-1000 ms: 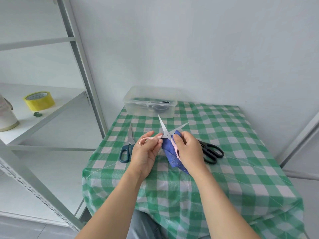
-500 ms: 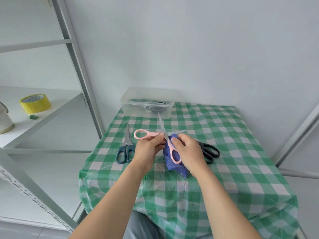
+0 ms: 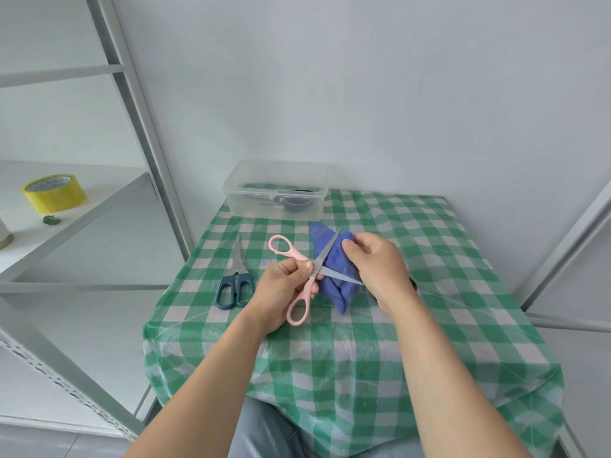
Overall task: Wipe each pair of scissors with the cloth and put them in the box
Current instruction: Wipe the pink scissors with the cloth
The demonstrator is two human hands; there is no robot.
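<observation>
From where I stand, the pink scissors [image 3: 295, 256] are up off the bench [image 3: 429, 259], gripped in the left hand [image 3: 284, 285] right at the pivot, with the fingers [image 3: 287, 267] wrapped round the shanks and both handle loops left free. The blades are spread wide. One points up and away, the other runs sideways toward the right hand [image 3: 377, 262]. That hand is clenched on the bunched blue cloth [image 3: 334, 269], which sits just behind both blades and touches them.

The danger is those open blades. The sideways tip lies against the cloth close to the right palm, so a hard pull along the edge could bring the point or edge onto skin. A fold of cloth could also catch in the crotch of the blades and drag. Held only at the pivot, the pair could swing shut or twist if pressed hard.

The clear box [image 3: 274, 196] waits at the back of the bench, with something dark inside that I cannot make out. A pair of blue-handled scissors [image 3: 234, 279] lies closed to the left, not yet boxed. A roll of yellow tape [image 3: 53, 191] sits on the shelf [image 3: 99, 200], well apart
</observation>
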